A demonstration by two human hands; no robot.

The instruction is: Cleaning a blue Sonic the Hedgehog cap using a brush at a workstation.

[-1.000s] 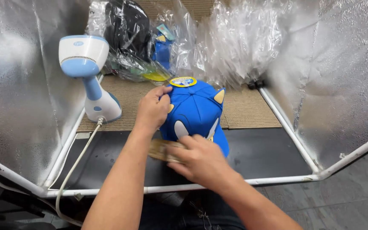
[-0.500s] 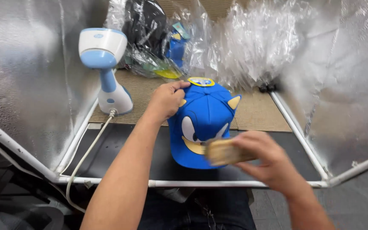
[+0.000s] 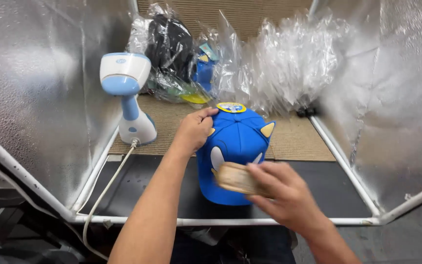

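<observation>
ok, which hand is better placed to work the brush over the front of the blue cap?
Right. The right hand already holds the wooden brush against the front of the blue cap. The left hand grips the cap's top edge, seemingly steadying it.

head-worn view, looking steeply down, close over the hands (image 3: 240,161), single camera

we see open mat right of blue cap (image 3: 238,146); steamer (image 3: 128,98) blocks left, plastic bags (image 3: 289,68) crowd far side, foil walls (image 3: 35,88) hem both sides.
</observation>
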